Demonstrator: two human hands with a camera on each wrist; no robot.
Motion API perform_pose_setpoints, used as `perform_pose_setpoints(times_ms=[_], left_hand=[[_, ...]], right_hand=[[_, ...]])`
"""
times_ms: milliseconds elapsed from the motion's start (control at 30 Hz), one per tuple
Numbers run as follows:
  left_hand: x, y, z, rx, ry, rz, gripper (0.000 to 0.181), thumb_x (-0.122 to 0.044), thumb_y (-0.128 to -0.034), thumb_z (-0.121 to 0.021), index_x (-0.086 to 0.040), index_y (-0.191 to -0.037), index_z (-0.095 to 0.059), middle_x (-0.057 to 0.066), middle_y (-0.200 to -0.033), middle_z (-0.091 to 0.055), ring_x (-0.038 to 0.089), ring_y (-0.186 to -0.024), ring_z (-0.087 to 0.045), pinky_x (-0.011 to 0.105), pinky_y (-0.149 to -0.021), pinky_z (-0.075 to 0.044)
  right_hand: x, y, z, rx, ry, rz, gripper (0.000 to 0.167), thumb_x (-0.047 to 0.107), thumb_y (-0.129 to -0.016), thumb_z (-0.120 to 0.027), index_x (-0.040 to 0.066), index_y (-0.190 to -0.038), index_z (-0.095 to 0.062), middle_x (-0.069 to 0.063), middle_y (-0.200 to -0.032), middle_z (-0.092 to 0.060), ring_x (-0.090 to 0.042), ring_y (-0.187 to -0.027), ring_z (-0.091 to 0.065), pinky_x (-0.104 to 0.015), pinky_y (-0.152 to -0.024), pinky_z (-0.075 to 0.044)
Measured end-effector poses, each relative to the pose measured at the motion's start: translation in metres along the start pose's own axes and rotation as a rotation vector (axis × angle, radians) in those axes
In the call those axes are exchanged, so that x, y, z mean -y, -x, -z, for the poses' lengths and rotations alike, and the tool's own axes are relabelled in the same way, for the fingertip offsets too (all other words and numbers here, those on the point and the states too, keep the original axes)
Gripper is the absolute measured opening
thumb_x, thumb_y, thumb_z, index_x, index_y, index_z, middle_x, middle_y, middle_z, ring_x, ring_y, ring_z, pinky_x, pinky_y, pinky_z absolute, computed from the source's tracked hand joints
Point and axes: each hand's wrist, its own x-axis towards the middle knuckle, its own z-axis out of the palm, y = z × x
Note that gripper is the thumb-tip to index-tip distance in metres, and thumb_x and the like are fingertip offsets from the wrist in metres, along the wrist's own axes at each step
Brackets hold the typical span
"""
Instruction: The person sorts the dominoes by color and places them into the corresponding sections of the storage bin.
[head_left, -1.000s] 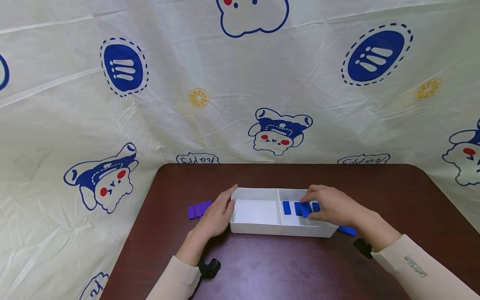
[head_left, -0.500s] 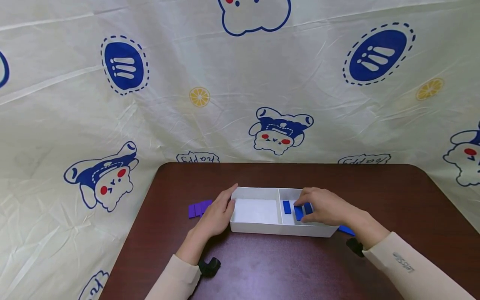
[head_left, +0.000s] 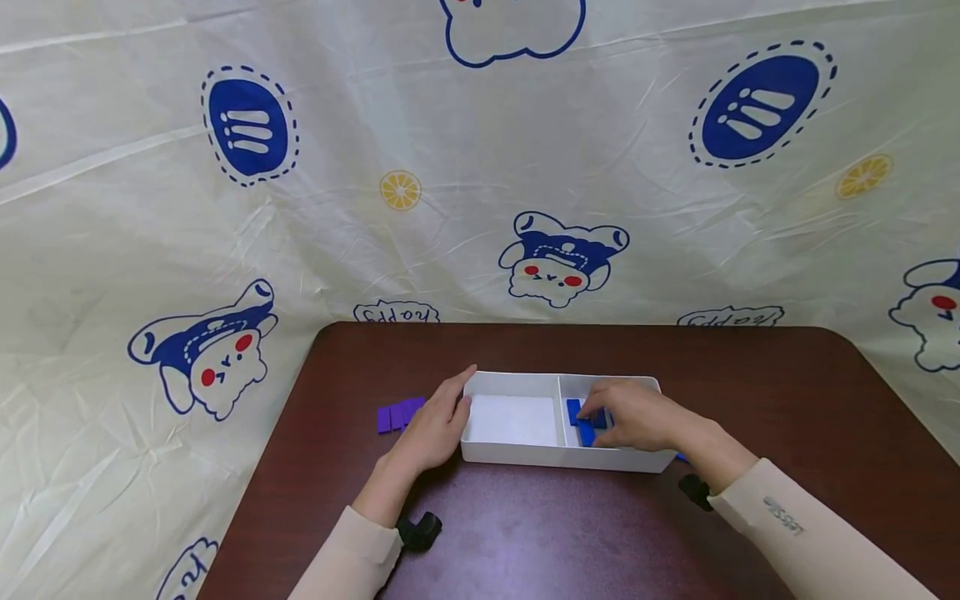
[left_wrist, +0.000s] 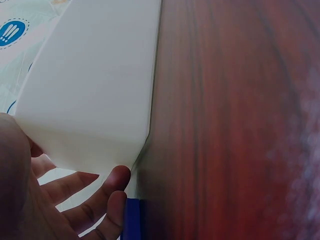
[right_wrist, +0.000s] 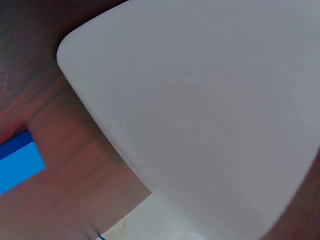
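"Pale printed cloth point(head_left: 450, 125) hangs behind the dark reddish-brown table point(head_left: 525, 533). Where do we see the work?"

"At the white box point(head_left: 555, 456), with its divider. We find the right hand point(head_left: 643, 415) over the right-hand compartment, thumb and forefinger narrowed on a blue tile point(head_left: 587, 433)."

"And the left hand point(head_left: 432, 435)?"

"We see its fingers extended, against the box's left end. It pinches nothing, and we take it to be steadying the box."

"Which step do we call this?"

"Placing a tile, we judge. The held one sits low in the compartment, near a flat blue tile point(head_left: 573, 411) by the divider; we cannot tell whether it touches the floor."

"What does the next move call for?"

"We think a gentle lining-up, then a light release that leaves the neighbour undisturbed."

"Anything outside the box?"

"We have purple tiles point(head_left: 396, 415) beside the left hand, and another blue piece point(right_wrist: 22, 162) on the table off the right end. The left compartment holds no tiles."
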Motion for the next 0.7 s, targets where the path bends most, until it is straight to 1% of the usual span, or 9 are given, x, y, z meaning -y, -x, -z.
perform_pose_setpoints(times_ms=[167, 367, 533, 700], left_hand=[[-0.0001, -0.0002, 0.001, 0.003, 0.004, -0.002, 0.052, -0.031, -0.1123, -0.04, -0.026, -0.164, -0.032, 0.002, -0.165, -0.041, 0.026, -0.15, -0.043, 0.053, -0.12, -0.04], [-0.0005, -0.0006, 0.0022, 0.01, 0.009, 0.002, 0.053, -0.032, -0.1123, -0.039, -0.028, -0.164, -0.031, 0.001, -0.165, -0.04, 0.026, -0.15, -0.042, 0.054, -0.12, -0.039], [0.0004, -0.0011, 0.0013, 0.007, 0.005, 0.0, 0.053, -0.032, -0.1122, -0.04, -0.033, -0.164, -0.03, 0.001, -0.165, -0.04, 0.026, -0.15, -0.042, 0.053, -0.12, -0.039], [0.0008, -0.0007, 0.0002, 0.004, 0.004, -0.001, 0.053, -0.032, -0.112, -0.04, -0.031, -0.164, -0.031, 0.002, -0.165, -0.041, 0.026, -0.15, -0.043, 0.052, -0.12, -0.039]], right_hand=[[0.0017, -0.0027, -0.0037, 0.0, 0.03, 0.008, 0.034, 0.027, -0.079, -0.091, 0.019, -0.11, -0.082, 0.003, -0.105, -0.072, -0.016, -0.096, -0.063, -0.046, -0.091, -0.058], [0.003, -0.0055, -0.0064, 0.002, 0.054, 0.009, 0.032, 0.024, -0.078, -0.091, 0.02, -0.109, -0.082, 0.005, -0.102, -0.07, -0.015, -0.092, -0.061, -0.041, -0.087, -0.057], [0.0037, -0.0064, -0.0074, 0.006, 0.055, -0.002, 0.032, 0.023, -0.078, -0.091, 0.02, -0.108, -0.083, 0.005, -0.1, -0.07, -0.016, -0.092, -0.061, -0.043, -0.087, -0.056], [0.0047, -0.008, -0.0089, 0.02, 0.064, -0.003, 0.03, 0.023, -0.078, -0.091, 0.02, -0.107, -0.083, 0.006, -0.097, -0.068, -0.015, -0.09, -0.059, -0.041, -0.086, -0.055]])
